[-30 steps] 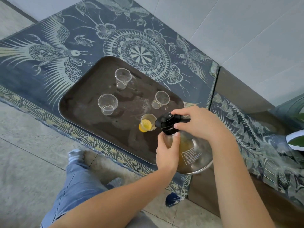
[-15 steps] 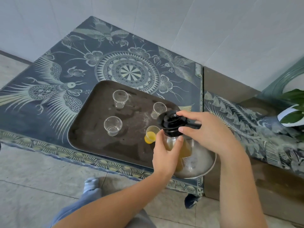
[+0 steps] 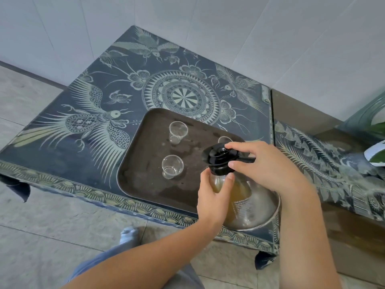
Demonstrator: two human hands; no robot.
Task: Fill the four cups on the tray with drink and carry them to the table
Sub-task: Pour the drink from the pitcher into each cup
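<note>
A dark brown tray [image 3: 145,180] lies on a low ornate blue table [image 3: 100,113]. Two clear empty cups stand on it, a far cup [image 3: 177,132] and a near cup [image 3: 172,166]. The rim of a third cup [image 3: 224,139] peeks out behind the jug's lid; the cup with yellow drink is hidden. A glass jug [image 3: 248,203] of amber drink with a black lid [image 3: 218,158] stands at the tray's right end. My left hand [image 3: 214,195] wraps the jug's neck. My right hand [image 3: 268,165] grips the lid and handle.
White tiled walls meet in the corner behind the table. A second patterned piece [image 3: 325,163] adjoins on the right, with a green plant in a white pot [image 3: 377,152] at the far right edge. Grey floor tiles [image 3: 52,226] and my blue-jeaned leg are below.
The view has tilted and shifted, so the tray appears further right and the jug's lid now covers the cup with yellow drink. Both hands have kept their hold on the jug.
</note>
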